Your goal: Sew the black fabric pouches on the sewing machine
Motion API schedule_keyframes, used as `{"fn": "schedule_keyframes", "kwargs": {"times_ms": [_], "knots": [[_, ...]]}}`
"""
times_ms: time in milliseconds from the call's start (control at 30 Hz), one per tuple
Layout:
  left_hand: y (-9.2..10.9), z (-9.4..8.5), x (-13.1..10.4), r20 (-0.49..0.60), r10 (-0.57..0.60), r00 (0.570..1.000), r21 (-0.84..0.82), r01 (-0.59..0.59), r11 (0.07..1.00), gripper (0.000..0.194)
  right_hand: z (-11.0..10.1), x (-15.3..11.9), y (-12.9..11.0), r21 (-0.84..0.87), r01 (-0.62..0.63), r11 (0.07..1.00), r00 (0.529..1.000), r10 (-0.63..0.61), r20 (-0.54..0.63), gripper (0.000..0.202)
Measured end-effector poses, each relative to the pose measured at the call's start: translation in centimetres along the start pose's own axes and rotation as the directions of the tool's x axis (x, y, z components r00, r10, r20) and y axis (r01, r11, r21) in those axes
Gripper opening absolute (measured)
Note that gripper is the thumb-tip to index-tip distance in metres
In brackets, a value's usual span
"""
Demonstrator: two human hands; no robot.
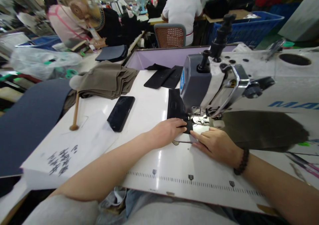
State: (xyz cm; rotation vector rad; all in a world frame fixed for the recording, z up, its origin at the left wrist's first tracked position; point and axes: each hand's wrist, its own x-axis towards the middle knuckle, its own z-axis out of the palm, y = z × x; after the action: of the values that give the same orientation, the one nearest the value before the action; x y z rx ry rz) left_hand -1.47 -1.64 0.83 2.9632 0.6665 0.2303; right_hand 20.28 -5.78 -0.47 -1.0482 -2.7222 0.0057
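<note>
A black fabric piece [175, 104] lies under the needle area of the sewing machine [199, 82]. My left hand [167, 132] rests flat on its near left part, fingers pressing it down on the table. My right hand [216, 144], with a dark bead bracelet [242, 162] at the wrist, lies at the fabric's near right edge. Its index finger is stretched out and touches that edge beside the metal needle plate [200, 128]. Neither hand wraps around anything. The machine head hides the far right part of the fabric.
More black pieces [160, 77] lie behind the machine head. To the left are a phone [121, 113], a stack of olive-brown fabric [104, 80] and a paper with handwriting [74, 148]. Olive fabric [264, 128] sits under the machine arm, with scissors [305, 163] at far right. Other people work beyond.
</note>
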Motion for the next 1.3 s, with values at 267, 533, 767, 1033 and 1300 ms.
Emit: {"fn": "schedule_keyframes", "kwargs": {"times_ms": [267, 533, 767, 1033, 1300], "knots": [[-0.6, -0.4, 0.9, 0.038, -0.108, 0.993, -0.030, 0.110, 0.994, 0.024, 0.2, 0.6, 0.3, -0.053, -0.104, 0.993, 0.994, 0.106, 0.036, 0.035], [-1.4, -0.4, 2.0, -0.003, -0.161, 0.987, -0.043, 0.161, 0.986, 0.022, 0.8, 0.8, 0.7, -0.050, -0.236, 0.970, 0.970, 0.238, 0.042, 0.040], [-2.0, -0.4, 2.5, -0.004, -0.171, 0.985, -0.028, 0.171, 0.985, 0.021, 0.8, 0.9, 0.8, -0.027, -0.227, 0.974, 0.972, 0.228, 0.050, 0.041], [-2.2, -0.4, 2.7, 0.034, -0.164, 0.986, -0.017, 0.165, 0.986, 0.022, 0.7, 1.0, 0.7, -0.042, -0.228, 0.973, 0.971, 0.230, 0.058, 0.040], [1.3, -2.0, 1.5, 0.184, -0.261, 0.948, 0.190, 0.226, 0.955, 0.027, 0.6, 0.9, 0.7, -0.027, -0.223, 0.974, 0.974, 0.224, 0.037, 0.039]]}}
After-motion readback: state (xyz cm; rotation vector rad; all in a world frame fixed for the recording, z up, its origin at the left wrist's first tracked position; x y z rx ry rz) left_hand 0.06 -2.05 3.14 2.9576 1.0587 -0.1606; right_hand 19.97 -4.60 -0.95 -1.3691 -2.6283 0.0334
